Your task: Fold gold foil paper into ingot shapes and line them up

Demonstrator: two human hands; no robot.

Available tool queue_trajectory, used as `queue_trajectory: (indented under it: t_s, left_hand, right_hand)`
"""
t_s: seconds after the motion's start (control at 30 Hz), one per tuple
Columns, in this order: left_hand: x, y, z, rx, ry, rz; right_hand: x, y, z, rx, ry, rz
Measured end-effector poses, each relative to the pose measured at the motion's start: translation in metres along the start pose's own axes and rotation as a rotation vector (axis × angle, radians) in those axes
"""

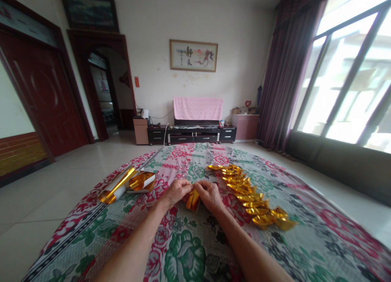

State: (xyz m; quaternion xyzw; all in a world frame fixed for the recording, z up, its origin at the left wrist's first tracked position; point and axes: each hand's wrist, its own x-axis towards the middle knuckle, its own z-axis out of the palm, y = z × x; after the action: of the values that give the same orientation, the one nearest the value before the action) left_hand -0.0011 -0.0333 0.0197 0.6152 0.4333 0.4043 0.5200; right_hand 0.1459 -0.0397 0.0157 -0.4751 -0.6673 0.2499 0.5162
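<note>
Left hand (179, 191) and right hand (209, 193) are pinching 1 folded gold paper (192, 200), shiny gold pieces (243, 188) are lying in a row at right, curled sheets (141, 181) are resting at left

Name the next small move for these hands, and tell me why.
Probably a firm press along the far end of the folded gold paper: the left hand and right hand meet there, fingertips pinching, while the near end sticks out below them. The row of gold pieces to the right looks more fully shaped.
</note>
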Motion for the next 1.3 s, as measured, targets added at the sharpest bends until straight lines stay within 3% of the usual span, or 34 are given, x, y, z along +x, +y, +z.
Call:
queue_trajectory:
  t_s: [0.37, 0.73, 0.93, 1.3]
  left_hand:
    - [-0.0010, 0.0024, -0.0013, -0.016, 0.026, -0.026]
    - [0.0017, 0.0009, 0.0001, 0.010, 0.124, 0.078]
    - [0.0014, 0.0005, -0.0007, 0.017, 0.085, 0.094]
    - [0.0012, 0.0012, -0.0015, 0.153, -0.017, 0.065]
  right_hand:
    - [-0.0006, 0.0026, -0.0006, 0.002, -0.073, -0.028]
    - [0.0003, -0.0016, -0.0024, 0.001, -0.077, -0.017]
    - [0.0023, 0.0031, -0.0011, 0.087, -0.093, 0.022]
    - [0.0018, 0.0021, -0.0027, 0.109, 0.027, 0.021]
